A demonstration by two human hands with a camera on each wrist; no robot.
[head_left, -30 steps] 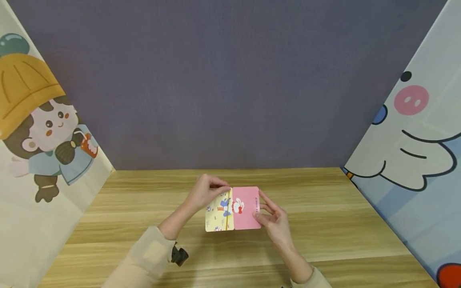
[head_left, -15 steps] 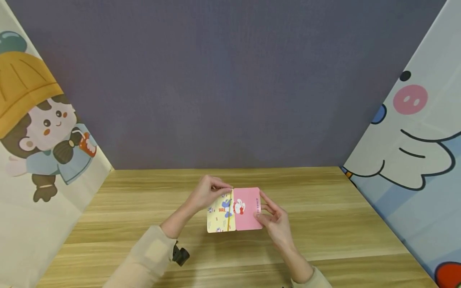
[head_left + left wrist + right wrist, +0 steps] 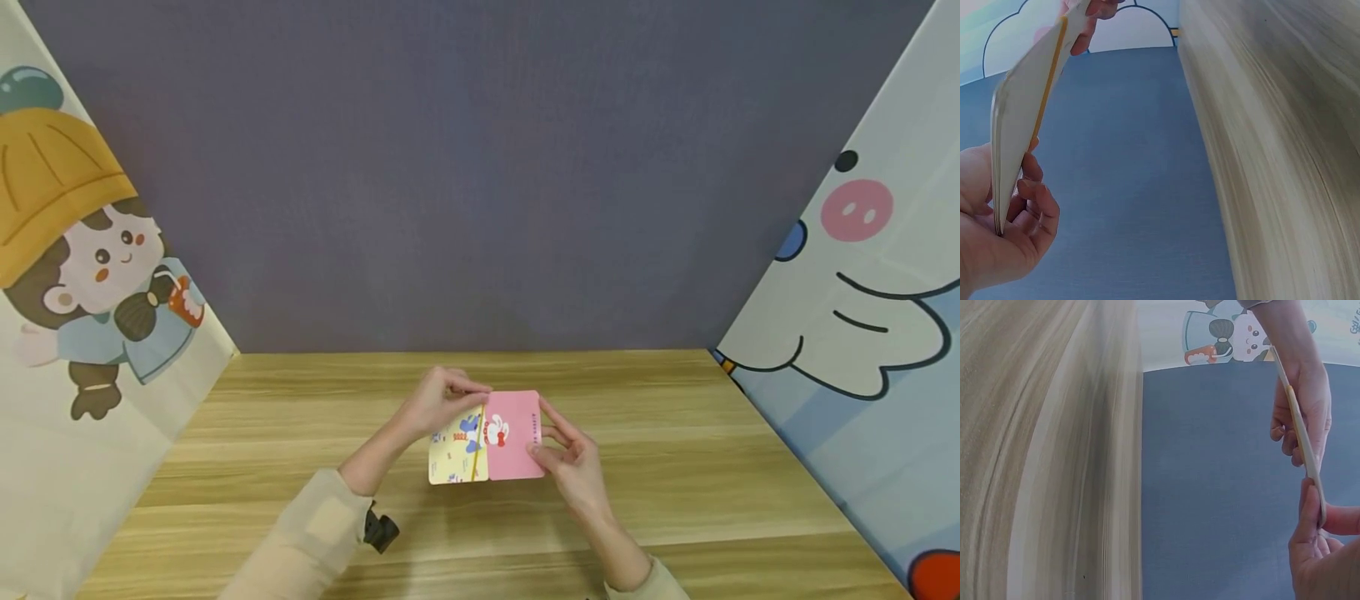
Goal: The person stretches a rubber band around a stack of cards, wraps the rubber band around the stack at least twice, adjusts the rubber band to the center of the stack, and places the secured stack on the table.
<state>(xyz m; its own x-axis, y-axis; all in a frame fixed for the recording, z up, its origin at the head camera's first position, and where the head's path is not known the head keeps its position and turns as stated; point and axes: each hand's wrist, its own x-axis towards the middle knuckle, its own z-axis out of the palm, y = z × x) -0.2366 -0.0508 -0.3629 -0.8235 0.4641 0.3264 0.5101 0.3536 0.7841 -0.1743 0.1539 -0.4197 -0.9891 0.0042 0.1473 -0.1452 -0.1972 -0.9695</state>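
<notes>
A small notebook (image 3: 514,425) with rounded corners is held up above the table, spread so its yellow patterned half and pink half with a white rabbit face the head camera. A thin yellow elastic band (image 3: 476,454) runs down the yellow half beside the fold. My left hand (image 3: 435,404) pinches the top edge near the fold, close to the band's upper end. With thumb and fingers, my right hand (image 3: 573,462) grips the pink half's right edge. The left wrist view shows the notebook's pale side (image 3: 1019,119) and the band; in the right wrist view it appears edge-on.
The wood-grain table (image 3: 675,467) extends below both hands. A dark grey panel (image 3: 480,183) rises behind it, with cartoon-printed panels at the left (image 3: 97,250) and right (image 3: 862,317). A small black device (image 3: 381,532) sits at my left cuff.
My left hand has slid slightly right along the notebook's top edge toward the pink half. The right hand stays almost still on its grip.
</notes>
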